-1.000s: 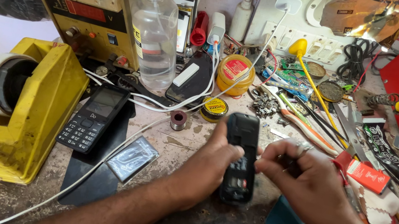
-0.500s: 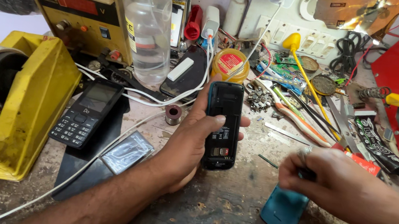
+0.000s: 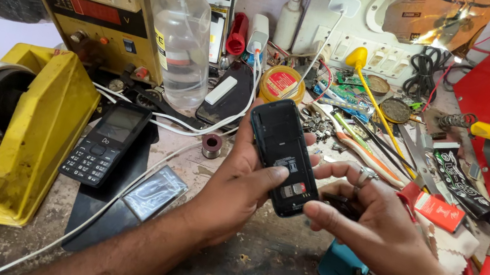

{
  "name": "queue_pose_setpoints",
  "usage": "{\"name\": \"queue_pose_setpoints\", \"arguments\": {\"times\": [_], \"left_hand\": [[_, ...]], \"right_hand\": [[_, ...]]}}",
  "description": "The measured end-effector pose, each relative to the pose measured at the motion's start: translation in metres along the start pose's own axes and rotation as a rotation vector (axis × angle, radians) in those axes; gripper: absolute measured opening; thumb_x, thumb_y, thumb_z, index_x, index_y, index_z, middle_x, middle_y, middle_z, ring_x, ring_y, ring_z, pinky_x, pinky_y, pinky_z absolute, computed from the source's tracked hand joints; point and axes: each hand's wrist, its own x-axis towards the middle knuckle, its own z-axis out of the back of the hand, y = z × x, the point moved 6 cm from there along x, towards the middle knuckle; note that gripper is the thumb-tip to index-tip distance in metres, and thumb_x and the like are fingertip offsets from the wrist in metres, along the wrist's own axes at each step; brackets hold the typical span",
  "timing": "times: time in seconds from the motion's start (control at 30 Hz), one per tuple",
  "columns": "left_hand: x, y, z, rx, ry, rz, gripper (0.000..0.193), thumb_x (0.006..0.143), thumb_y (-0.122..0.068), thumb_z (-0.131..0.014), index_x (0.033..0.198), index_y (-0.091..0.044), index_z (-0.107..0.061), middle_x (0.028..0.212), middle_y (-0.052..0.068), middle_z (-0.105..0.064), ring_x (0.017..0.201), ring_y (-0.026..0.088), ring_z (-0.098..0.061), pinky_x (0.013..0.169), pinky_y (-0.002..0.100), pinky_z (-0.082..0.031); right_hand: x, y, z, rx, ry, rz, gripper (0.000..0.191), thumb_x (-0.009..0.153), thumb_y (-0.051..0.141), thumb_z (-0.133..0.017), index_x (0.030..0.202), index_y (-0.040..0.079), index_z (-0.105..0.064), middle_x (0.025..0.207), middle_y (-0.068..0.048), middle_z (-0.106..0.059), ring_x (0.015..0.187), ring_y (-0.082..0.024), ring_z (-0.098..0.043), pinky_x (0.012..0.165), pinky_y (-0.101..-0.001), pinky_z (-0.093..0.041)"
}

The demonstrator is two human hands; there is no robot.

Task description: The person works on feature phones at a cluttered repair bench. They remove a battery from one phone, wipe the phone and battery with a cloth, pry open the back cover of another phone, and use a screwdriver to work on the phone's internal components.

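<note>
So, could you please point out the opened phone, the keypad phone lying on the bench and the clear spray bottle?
opened phone (image 3: 283, 151), head view, on its bare back housing.
keypad phone (image 3: 104, 145), head view, on its keypad just under the screen.
clear spray bottle (image 3: 179, 45), head view, on its transparent body.

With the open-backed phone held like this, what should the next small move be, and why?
Probably bring the right hand in to work at the card slots: the left hand holds the black phone back-up with its cover off, thumb beside the slots, and the right fingertips sit just at its lower edge.
</note>
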Motion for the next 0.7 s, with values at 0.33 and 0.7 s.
{"name": "queue_pose_setpoints", "arguments": {"times": [0.33,0.7], "left_hand": [[-0.002,0.013,0.004,0.206,-0.081,0.069,0.093,0.084,0.006,-0.061,0.157,-0.02,-0.01,0.126,0.012,-0.061,0.112,0.02,-0.066,0.089,0.038,-0.059],[-0.006,0.004,0.002,0.189,0.029,0.12,0.081,0.09,-0.001,-0.059,0.159,-0.02,-0.019,0.121,0.009,-0.067,0.103,0.017,-0.068,0.078,0.033,-0.06]], "right_hand": [[-0.01,0.021,0.003,-0.507,-0.216,0.375,0.042,0.086,0.021,-0.081,0.124,0.015,-0.065,0.094,-0.004,-0.078,0.073,-0.011,-0.067,0.064,-0.0275,-0.055],[-0.037,0.056,-0.012,-0.773,-0.225,0.913,0.049,0.071,0.026,-0.09,0.117,0.021,-0.073,0.105,-0.001,-0.068,0.087,-0.013,-0.071,0.067,-0.027,-0.059]]}}
